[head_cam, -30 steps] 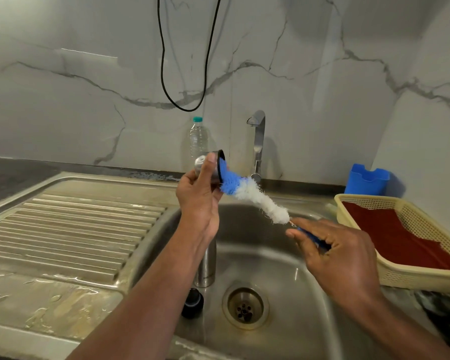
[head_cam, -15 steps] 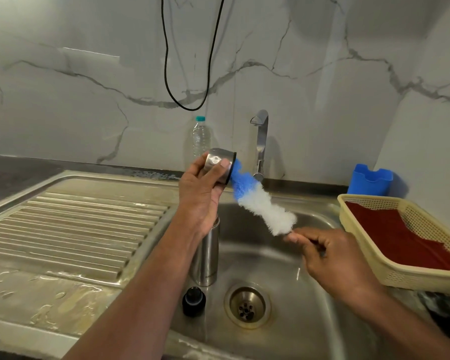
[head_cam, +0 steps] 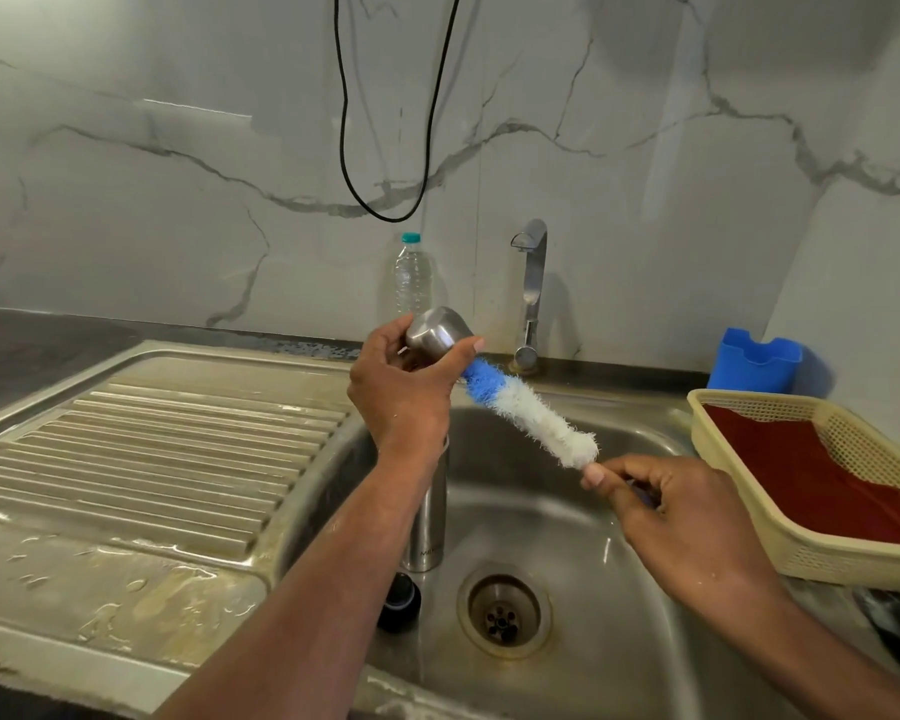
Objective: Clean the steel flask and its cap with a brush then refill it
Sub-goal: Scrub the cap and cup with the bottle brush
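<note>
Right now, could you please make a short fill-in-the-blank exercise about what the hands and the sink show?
1. The left hand holds the steel ____.
2. The right hand grips the ____ by its handle.
3. The steel flask stands upright inside the ____.
4. The yellow basket holds a ____ cloth.

Missing words: cap; brush; sink; red

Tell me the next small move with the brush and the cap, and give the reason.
Probably twist the brush inside the steel cap a little more. The left hand grips the cap, the brush's blue tip sits in its mouth, and the right hand pinches the handle. The flask stands in the sink; no water shows at the tap.
</note>
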`<state>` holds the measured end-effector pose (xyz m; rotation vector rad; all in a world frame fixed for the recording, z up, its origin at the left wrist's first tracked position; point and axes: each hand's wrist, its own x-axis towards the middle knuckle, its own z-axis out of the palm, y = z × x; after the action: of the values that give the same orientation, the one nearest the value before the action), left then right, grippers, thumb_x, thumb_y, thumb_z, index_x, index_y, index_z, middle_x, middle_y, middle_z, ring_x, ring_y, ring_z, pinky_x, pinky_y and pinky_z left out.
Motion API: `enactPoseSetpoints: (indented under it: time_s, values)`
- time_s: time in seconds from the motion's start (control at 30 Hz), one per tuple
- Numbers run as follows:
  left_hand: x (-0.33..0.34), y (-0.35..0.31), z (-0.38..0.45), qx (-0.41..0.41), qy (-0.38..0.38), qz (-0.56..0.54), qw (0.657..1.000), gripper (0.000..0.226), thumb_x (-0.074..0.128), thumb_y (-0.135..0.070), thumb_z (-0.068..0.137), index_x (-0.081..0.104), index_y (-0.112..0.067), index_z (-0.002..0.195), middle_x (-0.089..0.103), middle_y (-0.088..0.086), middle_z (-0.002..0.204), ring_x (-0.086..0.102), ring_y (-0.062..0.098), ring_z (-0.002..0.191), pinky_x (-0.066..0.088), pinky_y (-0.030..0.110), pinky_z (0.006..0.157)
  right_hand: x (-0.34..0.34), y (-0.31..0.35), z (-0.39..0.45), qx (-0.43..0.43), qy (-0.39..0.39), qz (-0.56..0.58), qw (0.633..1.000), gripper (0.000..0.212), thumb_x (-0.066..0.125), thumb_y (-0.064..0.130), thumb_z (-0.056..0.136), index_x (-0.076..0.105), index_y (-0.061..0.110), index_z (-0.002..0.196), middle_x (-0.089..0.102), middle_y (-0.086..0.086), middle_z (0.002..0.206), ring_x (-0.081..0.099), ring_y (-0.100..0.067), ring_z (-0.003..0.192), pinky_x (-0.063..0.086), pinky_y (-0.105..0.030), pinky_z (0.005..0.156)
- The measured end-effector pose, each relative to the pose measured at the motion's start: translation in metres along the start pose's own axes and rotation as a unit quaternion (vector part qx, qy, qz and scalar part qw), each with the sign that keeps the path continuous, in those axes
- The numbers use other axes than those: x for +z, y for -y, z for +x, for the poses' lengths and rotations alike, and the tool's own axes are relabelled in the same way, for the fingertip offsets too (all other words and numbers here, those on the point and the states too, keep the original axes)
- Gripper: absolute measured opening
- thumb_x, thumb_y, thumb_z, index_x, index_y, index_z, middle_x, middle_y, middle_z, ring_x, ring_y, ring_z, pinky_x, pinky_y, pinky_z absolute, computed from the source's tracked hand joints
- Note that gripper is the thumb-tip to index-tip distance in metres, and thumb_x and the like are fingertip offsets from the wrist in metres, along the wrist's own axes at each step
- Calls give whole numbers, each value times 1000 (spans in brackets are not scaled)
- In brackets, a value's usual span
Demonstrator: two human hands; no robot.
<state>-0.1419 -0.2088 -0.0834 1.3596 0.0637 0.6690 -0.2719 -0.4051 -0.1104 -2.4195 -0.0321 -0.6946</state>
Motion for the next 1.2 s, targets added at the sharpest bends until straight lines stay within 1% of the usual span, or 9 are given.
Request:
enactPoseSetpoints:
  time_s: [0.13,0.33,0.5,0.63,0.73,0.83,0.97,1.07,1.2]
  values:
    - [-4,2,6,32,9,34,999,68,104,-27,58,75,-16,119,79,-5,103,77,2,87,65,27,79,-21,12,-7,-64,-98,-172,978,16,72,39,93,73,35,77,44,18,51,40,0,42,26,-16,43]
    - [-11,6,13,184,40,162,968,74,104,-24,54,72,-23,121,68,-8,114,69,12,96,62,35,87,-22,2,-3,6,-109,-116,987,19,62,43,98,73,34,87,55,12,54,53,-11,50,41,-27,48]
    - [2,15,-8,134,137,163,968,72,103,-23,59,69,-25,122,72,-12,110,71,5,97,63,30,89,-15,6,-4,-41,-101,-63,992,19,60,38,99,77,32,97,57,14,56,53,-6,49,47,-34,44]
    - [9,13,-21,68,168,125,975,109,104,-17,56,40,-31,143,72,-13,103,69,-5,94,53,9,85,-15,-2,-1,-28,-86,-56,994,19,60,37,99,79,34,102,61,13,58,56,-7,49,51,-39,45]
    - [12,13,-24,53,174,119,976,119,104,-15,57,27,-31,145,70,-17,92,67,-14,86,51,7,82,-15,0,-3,-53,-73,-44,995,20,63,36,97,81,33,104,63,15,61,56,-4,48,50,-36,42]
    - [11,13,-28,65,190,134,970,120,104,-14,56,26,-33,145,71,-16,96,69,-6,93,53,15,94,-14,-6,0,-17,-61,-28,998,18,65,35,97,81,32,104,66,12,62,60,-8,50,55,-40,46]
    - [10,13,-29,73,205,125,968,117,101,-7,61,23,-26,147,70,-16,96,68,-14,87,54,8,83,-14,-10,2,-17,-55,-1,998,18,67,36,95,82,32,106,73,13,71,66,-7,56,59,-39,51]
    - [9,15,-30,93,216,150,960,126,102,-11,58,18,-30,150,74,-16,100,70,-4,98,54,25,104,-14,-12,3,-1,-55,2,999,14,71,30,96,82,31,104,70,13,66,65,-6,60,50,-29,47]
    - [11,16,-30,83,224,147,960,127,101,-9,61,16,-26,154,68,-22,93,67,-14,89,49,6,92,-14,-11,4,1,-41,10,999,13,69,33,96,81,36,101,67,14,62,64,-7,55,52,-31,47]
